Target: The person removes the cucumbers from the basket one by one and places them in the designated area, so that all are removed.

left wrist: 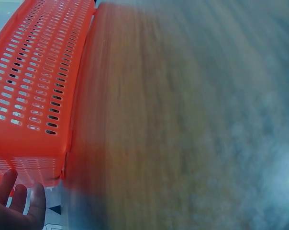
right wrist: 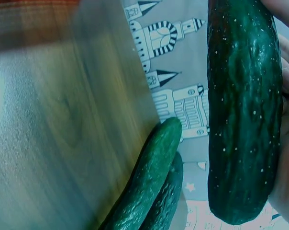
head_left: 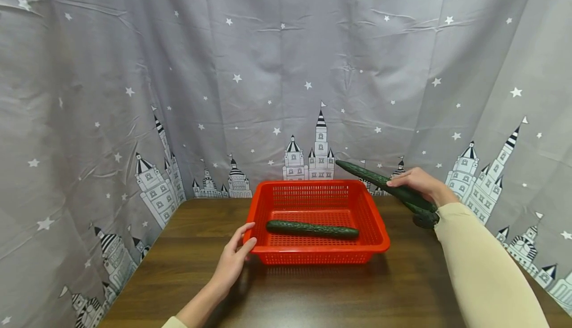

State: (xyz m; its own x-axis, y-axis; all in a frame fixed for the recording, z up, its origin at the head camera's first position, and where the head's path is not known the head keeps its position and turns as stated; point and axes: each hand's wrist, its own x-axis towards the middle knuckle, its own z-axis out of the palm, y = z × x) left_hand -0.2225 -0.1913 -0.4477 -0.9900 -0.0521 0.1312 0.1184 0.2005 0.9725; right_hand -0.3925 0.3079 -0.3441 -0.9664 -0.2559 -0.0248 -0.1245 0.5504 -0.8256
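My right hand (head_left: 415,181) grips a long dark green cucumber (head_left: 362,172), held raised and tilted beyond the right rim of a red plastic basket (head_left: 319,257). In the right wrist view the thick end of this cucumber (right wrist: 242,115) fills the right side, with part of the hand behind it. One cucumber (head_left: 313,229) lies lengthwise inside the basket. At the basket's left front corner, my left hand (head_left: 232,253) holds the rim, thumb on top. Its fingers (left wrist: 37,203) touch the outer wall in the left wrist view.
Two more cucumbers, one lighter (right wrist: 147,179) and one darker (right wrist: 166,199), lie side by side near the edge of the brown wooden table (head_left: 196,241). A grey curtain (head_left: 250,95) printed with castles and stars hangs behind the table and at its sides.
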